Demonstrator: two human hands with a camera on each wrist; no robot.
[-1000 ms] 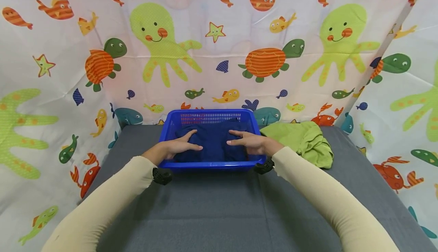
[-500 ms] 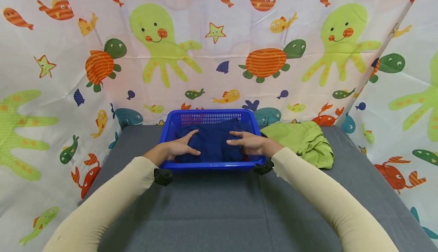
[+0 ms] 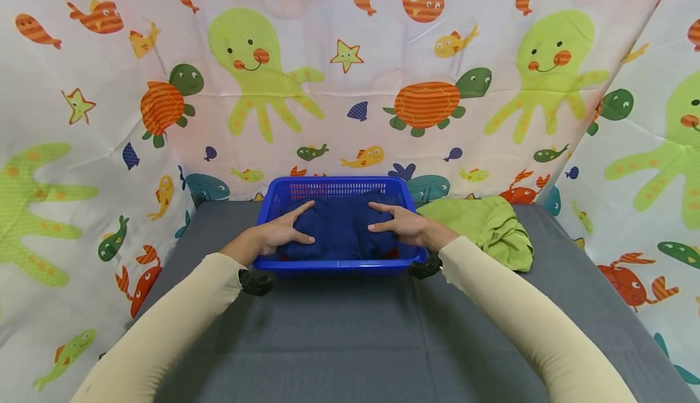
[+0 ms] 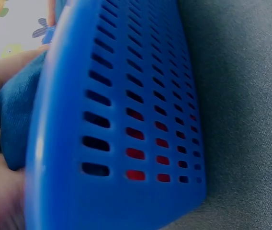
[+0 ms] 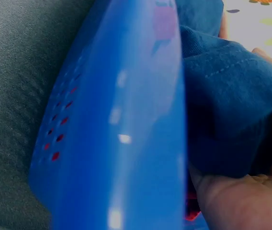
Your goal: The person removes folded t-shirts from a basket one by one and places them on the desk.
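A dark blue bundle of cloth (image 3: 344, 227) lies across the blue plastic basket (image 3: 339, 264) in the head view. My left hand (image 3: 273, 233) grips its left side, and my right hand (image 3: 407, 227) grips its right side. Thumbs and index fingers show on the cloth, while the other fingers are mostly hidden. From the left wrist, the cloth (image 4: 18, 110) sits between thumb and fingers behind the basket wall (image 4: 121, 206). From the right wrist, a stitched fold of cloth (image 5: 232, 91) bulges between thumb and fingers. Whether it is a particular garment I cannot tell.
Red material (image 4: 136, 175) shows through the basket's holes beneath the dark blue cloth. A crumpled lime-green cloth (image 3: 481, 230) lies right of the basket on the grey-covered table (image 3: 339, 336). A sea-animal curtain (image 3: 355, 93) hangs behind and along both sides.
The dark blue cloth has shifted and bunched slightly between my hands. Both hands stay at the basket's sides, with the left moving only a little. The head view has turned slightly.
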